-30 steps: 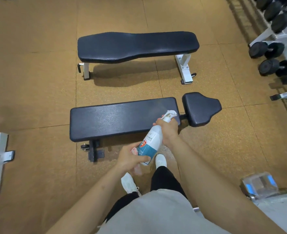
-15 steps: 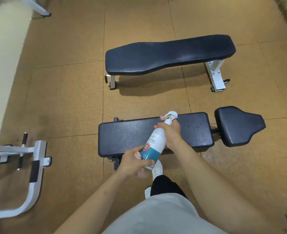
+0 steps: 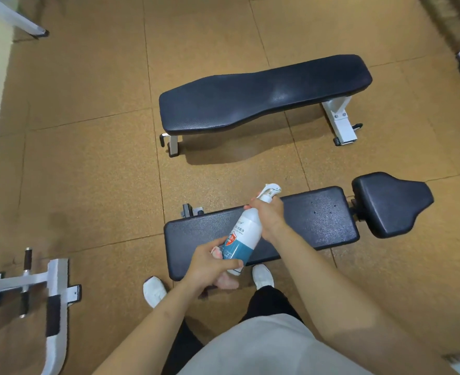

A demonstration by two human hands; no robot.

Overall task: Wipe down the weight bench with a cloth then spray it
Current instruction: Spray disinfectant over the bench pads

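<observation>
Black padded surface of the weight bench [image 3: 318, 220] runs left to right, directly below and beyond the spray bottle [image 3: 241, 238], whose nozzle tilts far-right over it. Nearest the trigger, the right hand [image 3: 268, 212] curls its fingers [image 3: 251, 206] round the neck, while the left hand [image 3: 209, 263] grips the base, with a pink wad, perhaps the cloth [image 3: 224, 283], tucked beneath

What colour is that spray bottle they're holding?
The spray bottle is white above, teal-blue below, with a red shield mark; seen in the head view.
</observation>
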